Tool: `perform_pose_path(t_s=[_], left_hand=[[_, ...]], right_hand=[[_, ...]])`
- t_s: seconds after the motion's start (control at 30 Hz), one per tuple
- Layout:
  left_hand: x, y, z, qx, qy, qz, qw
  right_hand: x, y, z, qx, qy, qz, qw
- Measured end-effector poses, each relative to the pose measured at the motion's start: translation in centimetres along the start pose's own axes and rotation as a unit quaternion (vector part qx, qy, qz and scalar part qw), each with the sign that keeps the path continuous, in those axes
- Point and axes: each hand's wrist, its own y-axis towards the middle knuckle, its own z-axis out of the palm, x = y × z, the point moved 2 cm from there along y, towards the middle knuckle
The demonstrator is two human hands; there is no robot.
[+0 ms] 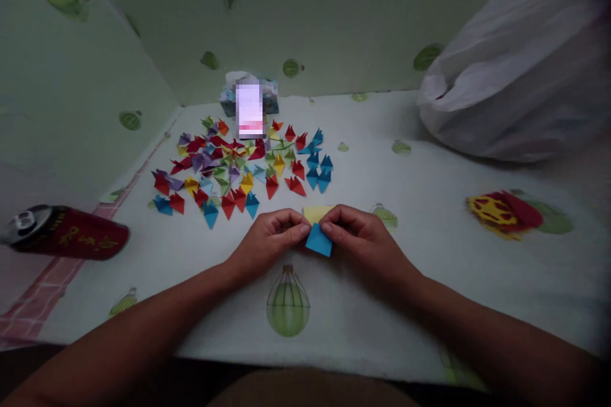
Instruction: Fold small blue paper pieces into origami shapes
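Observation:
A small blue square of origami paper (319, 241) is pinched at its upper edge between my two hands, just above the table. My left hand (279, 235) grips its left side with thumb and fingers closed. On the other side, my right hand (356, 235) holds it the same way, thumb on top. Behind the blue paper lies a yellow paper (316, 212), partly covered by my fingers. Beyond my hands, to the left, spread many folded paper cranes (238, 168) in red, blue, purple, green and yellow.
A phone with a lit screen (249, 108) leans against a tissue box (272, 96) at the back. A dark red can (71, 232) lies at the left. At the right are a red and yellow item (503, 213) and a large white plastic bag (506, 82).

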Motion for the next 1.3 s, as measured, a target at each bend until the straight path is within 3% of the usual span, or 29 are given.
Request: perform_pose_path(t_s=[0.2, 0.43, 0.53, 0.87, 1.3], left_hand=[[0.4, 0.0, 0.6, 0.031, -0.05, -0.024, 0.998], [0.6, 0.0, -0.1, -0.045, -0.054, -0.025, 0.997], [0.9, 0.1, -0.4, -0.049, -0.079, -0.028, 0.995], [0.9, 0.2, -0.4, -0.047, -0.094, -0.023, 0.994], [0.3, 0.0, 0.2, -0.003, -0.123, -0.008, 0.992]], right_hand=[[0.0, 0.1, -0.1, -0.029, 0.011, 0.013, 0.999], [-0.1, 0.0, 0.4, 0.066, 0.095, 0.04, 0.992], [-0.3, 0.1, 0.4, 0.085, 0.14, 0.052, 0.985], [-0.4, 0.2, 0.6, 0.085, 0.151, 0.052, 0.983], [-1.0, 0.2, 0.3, 0.045, 0.197, 0.057, 0.978]])
